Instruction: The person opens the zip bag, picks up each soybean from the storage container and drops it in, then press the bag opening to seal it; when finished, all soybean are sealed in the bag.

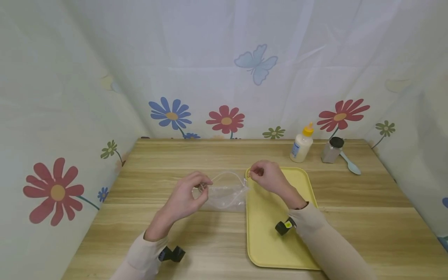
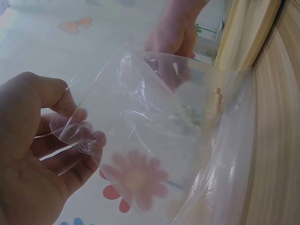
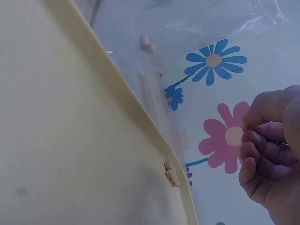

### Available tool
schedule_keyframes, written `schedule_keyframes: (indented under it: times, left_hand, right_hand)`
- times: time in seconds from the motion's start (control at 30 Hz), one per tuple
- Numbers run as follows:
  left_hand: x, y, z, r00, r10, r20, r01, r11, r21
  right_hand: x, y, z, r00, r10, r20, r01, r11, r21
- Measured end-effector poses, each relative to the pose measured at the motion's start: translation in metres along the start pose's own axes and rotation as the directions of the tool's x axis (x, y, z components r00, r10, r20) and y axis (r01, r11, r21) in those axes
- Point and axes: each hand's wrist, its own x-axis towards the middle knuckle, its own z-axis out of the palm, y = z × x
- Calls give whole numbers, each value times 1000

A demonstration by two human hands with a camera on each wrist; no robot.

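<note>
My left hand (image 2: 51, 136) pinches the edge of a clear plastic bag (image 1: 224, 196) between thumb and fingers, and the bag stretches rightward to the tray's left side. Above the tray's upper left corner hangs my right hand (image 1: 267, 175), its fingers loosely bent and nothing visible between them. Beneath it, a small beige knobbly piece (image 3: 172, 174) lies just inside the tray's rim. Another beige piece (image 3: 147, 43) shows through the clear plastic; I cannot tell from this angle whether it sits inside the bag or behind it.
A yellow tray (image 1: 276, 245) lies on the wooden table (image 1: 210, 241). Toward the back right stand a white bottle (image 1: 301, 148) with a yellow nozzle and a jar (image 1: 331, 151) with a black lid. Beside the jar lies a pale blue spoon (image 1: 351, 165). A flower-printed curtain (image 1: 196, 70) surrounds the table.
</note>
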Motion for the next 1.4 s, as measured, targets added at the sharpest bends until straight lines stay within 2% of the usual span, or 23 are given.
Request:
schedule_keyframes:
  times: [0.3, 0.53, 1.03, 1.4]
  left_hand:
    - [1, -1, 1, 1000, 5, 6, -5, 1000, -3]
    - [0, 0, 0, 1000, 2, 4, -2, 1000, -18]
    - [0, 1, 1, 1000, -18, 5, 18, 1000, -22]
    - [-1, 0, 0, 1000, -14, -2, 14, 1000, -20]
  right_hand:
    - [-7, -7, -7, 994, -58, -93, 60, 998, 22]
    - [-12, -15, -13, 981, -117, -155, 128, 990, 61]
    - [-19, -42, -24, 927, -265, -266, 306, 944, 126]
    - [-21, -59, -28, 885, -373, -280, 425, 892, 155]
